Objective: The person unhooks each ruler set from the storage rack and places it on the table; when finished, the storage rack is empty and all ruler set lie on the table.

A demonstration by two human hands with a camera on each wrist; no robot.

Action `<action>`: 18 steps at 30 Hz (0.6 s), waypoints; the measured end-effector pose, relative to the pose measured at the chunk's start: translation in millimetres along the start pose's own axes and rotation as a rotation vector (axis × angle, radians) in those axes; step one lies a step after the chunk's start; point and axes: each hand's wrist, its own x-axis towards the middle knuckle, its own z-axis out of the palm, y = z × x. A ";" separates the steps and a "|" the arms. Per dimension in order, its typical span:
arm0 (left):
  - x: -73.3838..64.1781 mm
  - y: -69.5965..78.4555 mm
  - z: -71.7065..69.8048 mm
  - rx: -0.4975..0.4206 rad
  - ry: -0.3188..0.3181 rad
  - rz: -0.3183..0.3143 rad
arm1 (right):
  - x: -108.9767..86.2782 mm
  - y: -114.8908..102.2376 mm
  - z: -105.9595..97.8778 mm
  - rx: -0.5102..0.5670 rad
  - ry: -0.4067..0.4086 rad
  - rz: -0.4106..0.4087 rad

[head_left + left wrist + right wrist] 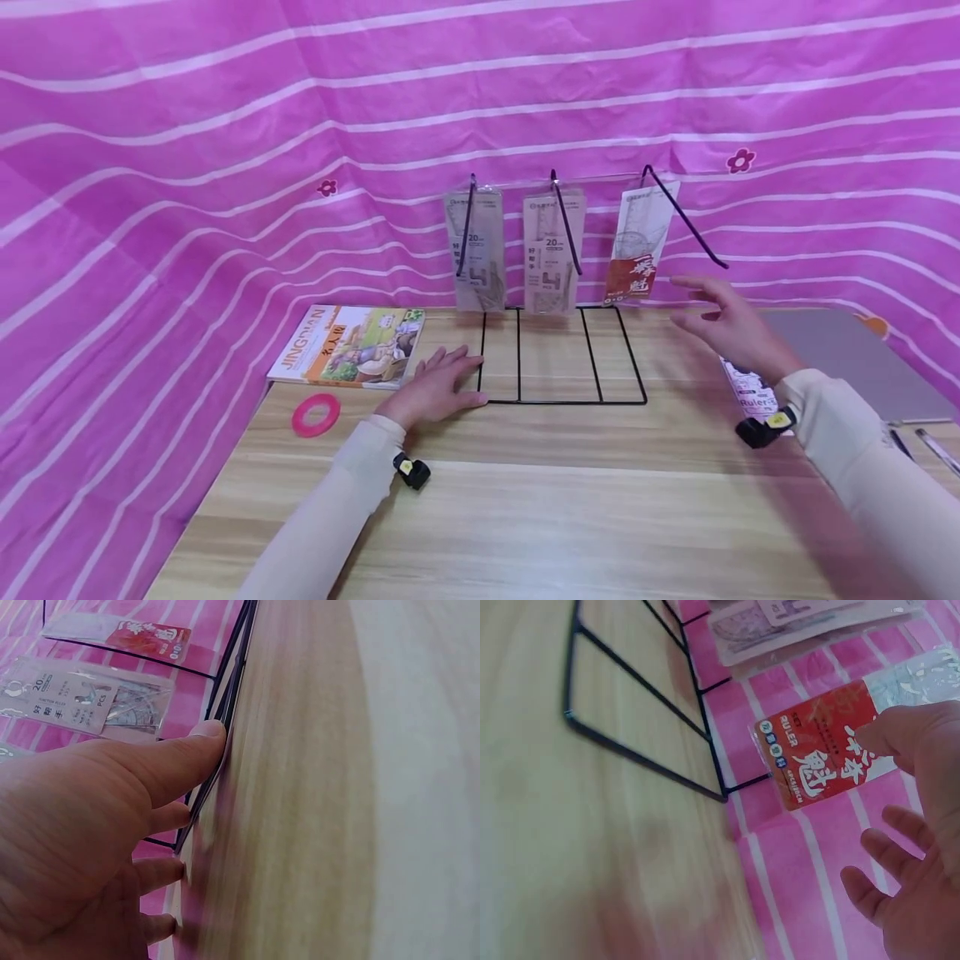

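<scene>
A black wire display rack (518, 358) stands on the wooden table, with its base lying flat. My left hand (435, 387) rests at the base's left front corner, fingers spread and touching the wire. Two pale ruler set packs (492, 218) (534, 250) hang from the left and middle hooks. On the right hook a red and white ruler set pack (641, 242) hangs at a tilt. My right hand (731, 329) is in the air just right of that pack, fingers loosely extended, holding nothing. In the right wrist view, the thumb (900, 735) overlaps the red pack (810, 750).
A book (348, 346) and a pink tape ring (316, 415) lie to the left. On the right are a grey flat panel (847, 358), a ruler packet (750, 392) partly under my right arm, and pens (937, 450). A pink striped cloth (225, 208) hangs behind.
</scene>
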 end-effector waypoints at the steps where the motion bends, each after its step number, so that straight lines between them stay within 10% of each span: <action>1: 0.5 0.4 0.0 0.002 0.001 -0.001 | 5.4 -0.1 0.6 0.022 -0.001 0.004; 18: -0.4 0.2 0.3 0.007 -0.004 0.010 | 54.0 -5.8 16.5 0.232 0.056 0.105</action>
